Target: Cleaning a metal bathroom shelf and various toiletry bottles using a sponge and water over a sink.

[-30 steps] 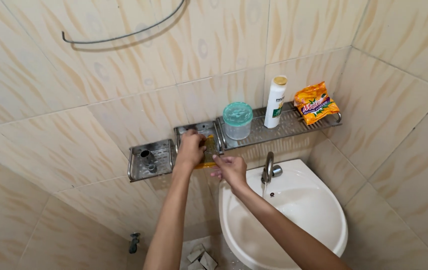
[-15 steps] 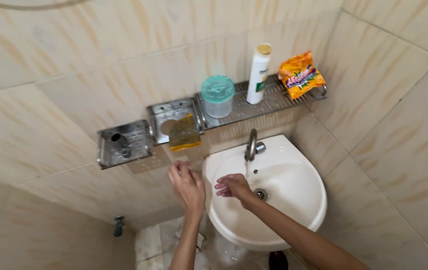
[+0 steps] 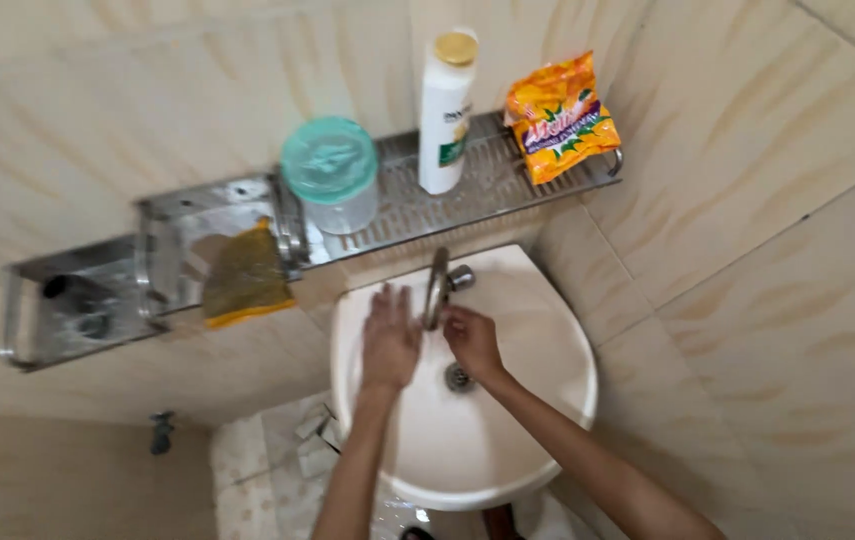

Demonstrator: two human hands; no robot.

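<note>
Shelf above carried an orange sachet, white bottle and teal-lidded jar; left hand and right hand, open and empty, flanked the tap over the sink.

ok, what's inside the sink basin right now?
Both hands, left hand and right hand, sit over the white sink beneath the tap. Drain partly shows; hands cover any running water.
</note>
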